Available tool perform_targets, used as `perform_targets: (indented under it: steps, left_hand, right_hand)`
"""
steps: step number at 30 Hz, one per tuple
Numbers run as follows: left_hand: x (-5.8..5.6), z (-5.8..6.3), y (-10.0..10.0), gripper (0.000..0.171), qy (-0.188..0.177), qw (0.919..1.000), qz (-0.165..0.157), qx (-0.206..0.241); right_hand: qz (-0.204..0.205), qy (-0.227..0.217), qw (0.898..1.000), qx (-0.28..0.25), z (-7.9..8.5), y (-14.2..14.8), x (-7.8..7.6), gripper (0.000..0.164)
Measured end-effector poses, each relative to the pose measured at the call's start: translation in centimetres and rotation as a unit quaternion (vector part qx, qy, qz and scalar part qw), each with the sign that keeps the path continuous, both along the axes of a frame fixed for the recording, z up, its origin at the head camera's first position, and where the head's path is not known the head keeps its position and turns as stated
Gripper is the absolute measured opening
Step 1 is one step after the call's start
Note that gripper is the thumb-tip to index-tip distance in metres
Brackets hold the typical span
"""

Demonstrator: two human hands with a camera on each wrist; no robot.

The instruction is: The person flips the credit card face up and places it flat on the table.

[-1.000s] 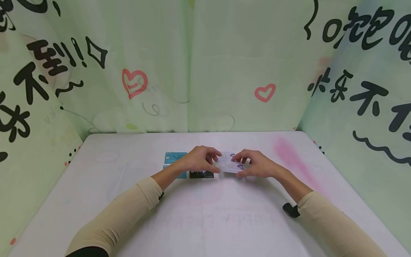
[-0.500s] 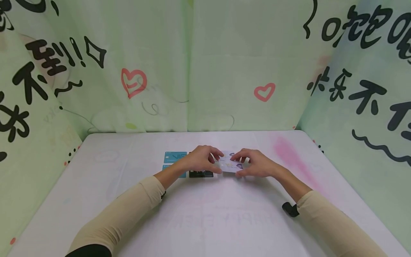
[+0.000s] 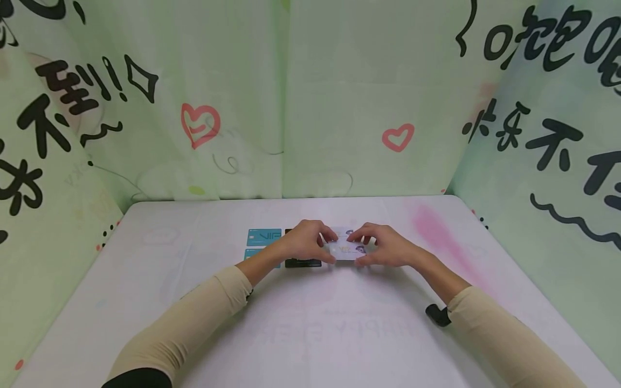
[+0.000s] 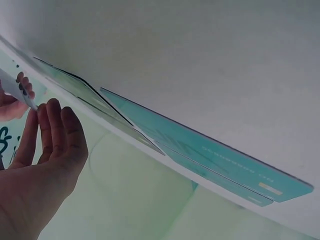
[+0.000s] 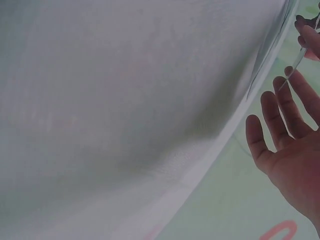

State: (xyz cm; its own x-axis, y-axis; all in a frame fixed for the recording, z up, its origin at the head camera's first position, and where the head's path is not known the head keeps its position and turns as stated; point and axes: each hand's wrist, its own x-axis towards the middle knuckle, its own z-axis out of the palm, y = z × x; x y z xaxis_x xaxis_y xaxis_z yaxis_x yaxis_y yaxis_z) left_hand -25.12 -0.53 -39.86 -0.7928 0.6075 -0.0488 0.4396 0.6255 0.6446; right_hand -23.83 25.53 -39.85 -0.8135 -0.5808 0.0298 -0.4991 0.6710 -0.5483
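A thin white card (image 3: 344,250) with a small purple figure is held level just over the table, between both hands. My left hand (image 3: 310,240) pinches its left edge between thumb and fingertips. At the right edge, my right hand (image 3: 383,247) grips it with thumb and bent fingers. In the left wrist view, the white card (image 4: 19,91) spans from fingertips to the opposite hand. A second purple figure (image 3: 349,233) shows just behind the held card. Beside my left hand lie blue "VIP" cards (image 3: 264,237) and a black card (image 3: 303,263), partly hidden under that hand.
The cards lie on a white cloth-covered table (image 3: 301,339) with a pink smear (image 3: 443,242) at right. Green printed curtains (image 3: 335,97) close off the back and sides. A black wrist device (image 3: 438,315) sits at the right sleeve.
My left hand has shifted slightly to the right along the card's edge. The white card, a little tilted before, now lies straighter. The right hand has barely moved.
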Motion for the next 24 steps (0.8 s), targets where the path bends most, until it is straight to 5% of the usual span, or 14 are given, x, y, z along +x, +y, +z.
perform_targets:
  steps: [24]
  left_hand:
    - [-0.39,-0.51,0.68,0.047,0.021,0.9966,-0.008,-0.079]
  right_hand:
    - [0.005,0.008,1.0,0.022,-0.61,0.47,-0.29,0.047]
